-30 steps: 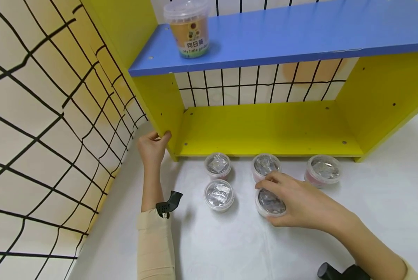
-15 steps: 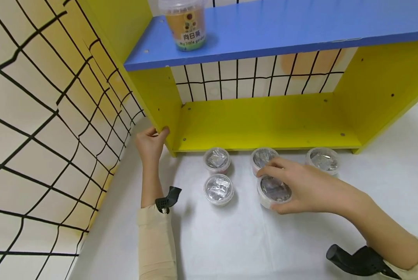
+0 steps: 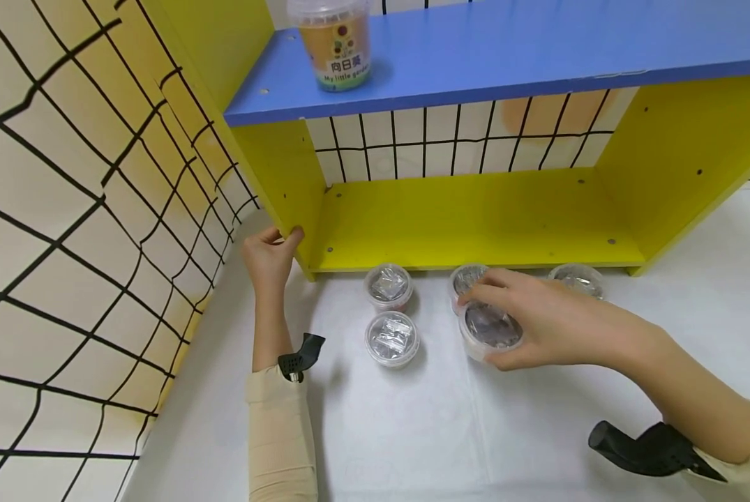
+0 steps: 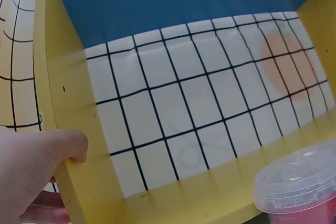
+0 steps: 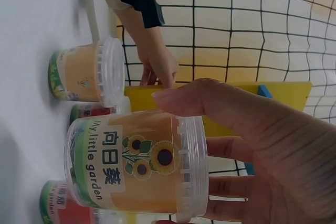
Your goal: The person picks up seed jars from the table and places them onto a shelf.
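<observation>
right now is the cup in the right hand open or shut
Shut: the right wrist view shows a clear lid capping the sunflower cup.

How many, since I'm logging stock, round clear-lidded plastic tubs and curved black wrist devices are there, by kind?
Round clear-lidded plastic tubs: 6 (1 in the right hand, 1 on the flat blue shelf, 4 on the white tabletop)
Curved black wrist devices: 2
Total: 8

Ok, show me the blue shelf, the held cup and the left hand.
Blue shelf (image 3: 506, 50), head view: top surface.
Held cup (image 5: 137, 166), right wrist view: printed side.
Left hand (image 3: 269, 258), head view: middle of hand.
</observation>
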Demonstrator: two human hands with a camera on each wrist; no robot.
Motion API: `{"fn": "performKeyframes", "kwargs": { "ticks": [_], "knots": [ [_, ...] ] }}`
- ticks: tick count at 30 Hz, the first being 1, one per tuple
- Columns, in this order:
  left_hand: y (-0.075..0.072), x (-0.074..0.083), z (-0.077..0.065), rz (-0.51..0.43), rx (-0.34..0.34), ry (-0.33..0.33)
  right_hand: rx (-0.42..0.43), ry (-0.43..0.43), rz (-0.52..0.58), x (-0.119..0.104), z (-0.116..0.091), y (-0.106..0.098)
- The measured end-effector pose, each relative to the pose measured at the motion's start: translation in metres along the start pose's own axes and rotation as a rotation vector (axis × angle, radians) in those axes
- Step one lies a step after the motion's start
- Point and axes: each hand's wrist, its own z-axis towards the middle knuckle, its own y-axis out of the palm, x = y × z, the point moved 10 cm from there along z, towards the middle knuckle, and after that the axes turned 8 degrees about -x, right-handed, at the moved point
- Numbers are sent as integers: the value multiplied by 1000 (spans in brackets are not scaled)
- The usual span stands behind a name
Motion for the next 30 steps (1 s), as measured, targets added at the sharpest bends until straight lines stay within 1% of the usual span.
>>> {"fn": "performKeyframes", "kwargs": {
  "ticks": [6,10,14,18,20,25,30],
  "knots": [
    [0,2,0,-22,-6,25,-16,13,-53,-5,6,-10],
    [0,1,0,-24,-11,19,-45,28,-46,-6,9,-18],
    [0,0,0,-17,-9,6,-53,8,-17,-7,11,-26],
    [1,2,0,-2,-7,22,-40,-35,-20,-8,12,-36],
    [1,2,0,-3,-8,31,-41,-40,-39,-8,11,-42],
    [1,0,0,-19,-11,27,-51,-7,-92,-7,9,-59],
    [0,1,0,-27,-9,38,-14,-4,-155,-12,7,-81]
  ]
}}
